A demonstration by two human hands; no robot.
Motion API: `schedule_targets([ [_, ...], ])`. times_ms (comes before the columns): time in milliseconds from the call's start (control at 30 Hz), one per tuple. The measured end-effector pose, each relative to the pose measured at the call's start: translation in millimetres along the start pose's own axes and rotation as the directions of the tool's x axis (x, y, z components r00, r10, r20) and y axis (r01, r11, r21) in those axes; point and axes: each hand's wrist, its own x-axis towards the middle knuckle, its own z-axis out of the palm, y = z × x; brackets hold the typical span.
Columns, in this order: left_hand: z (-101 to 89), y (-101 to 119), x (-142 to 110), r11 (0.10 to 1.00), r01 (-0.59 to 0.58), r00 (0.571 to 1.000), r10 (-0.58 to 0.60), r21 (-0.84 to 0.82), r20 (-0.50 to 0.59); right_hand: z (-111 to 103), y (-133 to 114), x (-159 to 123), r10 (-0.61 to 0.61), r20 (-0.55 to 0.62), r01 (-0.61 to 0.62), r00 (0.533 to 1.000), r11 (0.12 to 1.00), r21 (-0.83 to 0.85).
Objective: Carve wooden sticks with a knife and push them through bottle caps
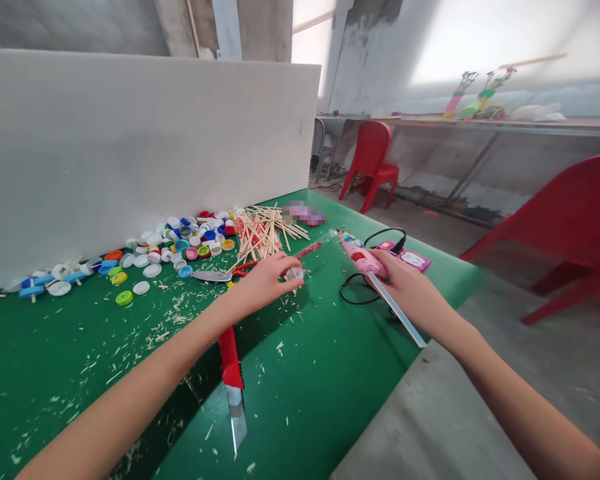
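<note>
Thumb and fingertips of my left hand (277, 277) are closed in a pinch on a small translucent cap (295, 273); I can't make out which way its open side faces. That forearm comes in from the lower left, wrist nearly straight, hand above the middle of the table (300, 413). My right hand (397, 280) has its fingers wrapped round a pink glue gun (356, 255), its forearm angling in from the lower right. I have the gun near the table's right-hand corner, nozzle aimed forward and left, toward the far edge. Its long axis slants, continued by a pale glue stick (399, 312) that runs back from the gun toward the near edge. Below my left wrist, a red knife (231, 360) lies with its blade toward that same near edge.
</note>
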Motion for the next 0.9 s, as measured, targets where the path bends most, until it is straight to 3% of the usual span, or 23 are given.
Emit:
schedule_targets([
  [100,9.4,-2,25,0.998,0.020,0.999,-0.018,-0.063,0.032,-1,-1,-5,-0.002,-0.001,0.002,1.000,1.000,0.017],
  [200,11.8,-1,30,0.995,0.031,0.998,-0.026,-0.094,0.054,-2,-1,-12,-0.005,-0.010,0.005,1.000,0.999,0.044],
  [333,4.8,5,5,0.996,0.033,0.999,-0.030,-0.083,0.038,-2,1,-16,-0.014,0.005,0.014,1.000,0.996,0.087],
  [467,2.8,16,-25,0.910,0.236,0.972,-0.224,-0.341,0.075,0,4,-17,-0.095,0.024,0.090,0.995,0.982,0.164],
  [533,7.1,22,-35,0.866,0.282,0.958,-0.278,-0.414,0.072,1,4,-20,-0.150,0.053,0.137,0.987,0.972,0.191],
  [633,17.1,28,-41,0.908,0.220,0.975,-0.219,-0.356,0.043,-3,3,-31,-0.205,0.133,0.168,0.970,0.954,0.248],
  [800,28.2,28,-38,0.975,0.167,0.985,-0.160,-0.148,0.058,-14,3,-56,-0.123,0.257,0.024,0.958,0.934,0.356],
  [900,29.4,26,-34,0.981,0.170,0.983,-0.163,-0.095,0.078,-18,5,-62,-0.202,0.335,0.023,0.920,0.883,0.468],
])
